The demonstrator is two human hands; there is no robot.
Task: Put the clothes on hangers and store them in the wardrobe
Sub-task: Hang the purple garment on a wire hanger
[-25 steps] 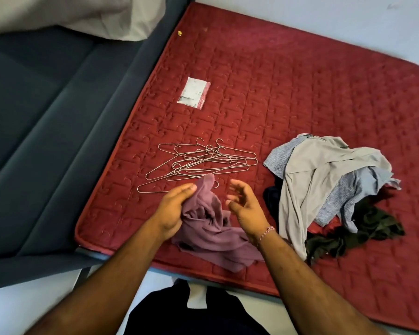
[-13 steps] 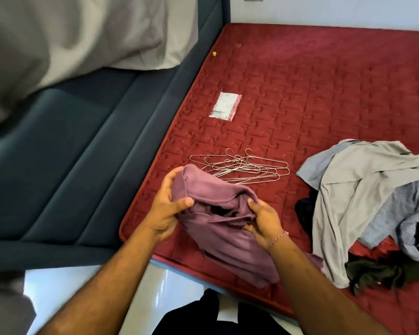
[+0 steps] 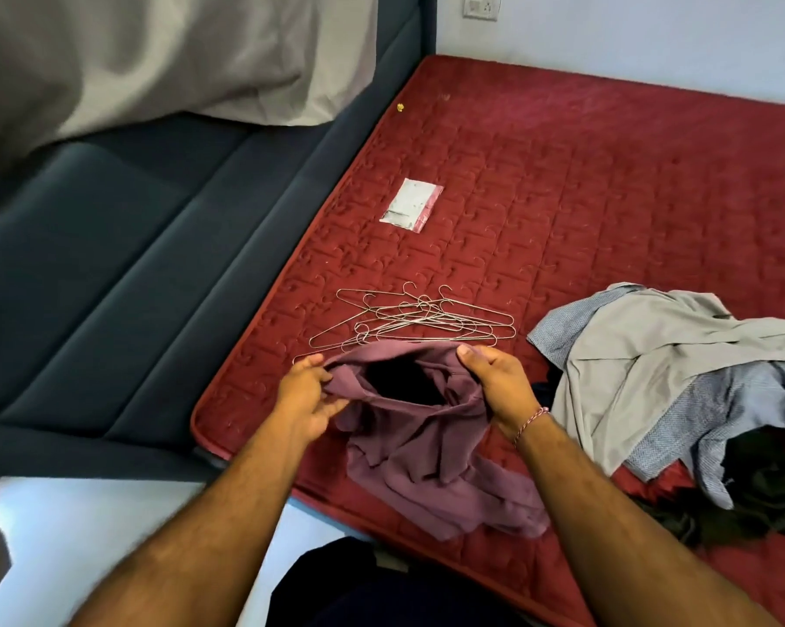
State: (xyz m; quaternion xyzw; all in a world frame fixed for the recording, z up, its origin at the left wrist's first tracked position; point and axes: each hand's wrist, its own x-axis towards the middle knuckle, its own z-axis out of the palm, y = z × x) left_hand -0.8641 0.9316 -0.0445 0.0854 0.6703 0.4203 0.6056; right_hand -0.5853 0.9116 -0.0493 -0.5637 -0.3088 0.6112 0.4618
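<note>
Head view: left hand (image 3: 307, 393), right hand (image 3: 495, 382) pinch mauve garment (image 3: 427, 450) opening at mattress (image 3: 562, 183) corner, hangers (image 3: 409, 321) just beyond.

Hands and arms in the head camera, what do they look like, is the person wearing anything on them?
Both forearms are bare, with no sleeves in view. The right hand has a thin pink and white thread bracelet around its wrist. The left hand wears nothing visible: no rings, watch or gloves.

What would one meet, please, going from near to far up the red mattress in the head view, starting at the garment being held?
Purple garment, gripped by the left hand and right hand → wire hangers → small plastic packet → tiny yellow object near the mattress edge.
</note>
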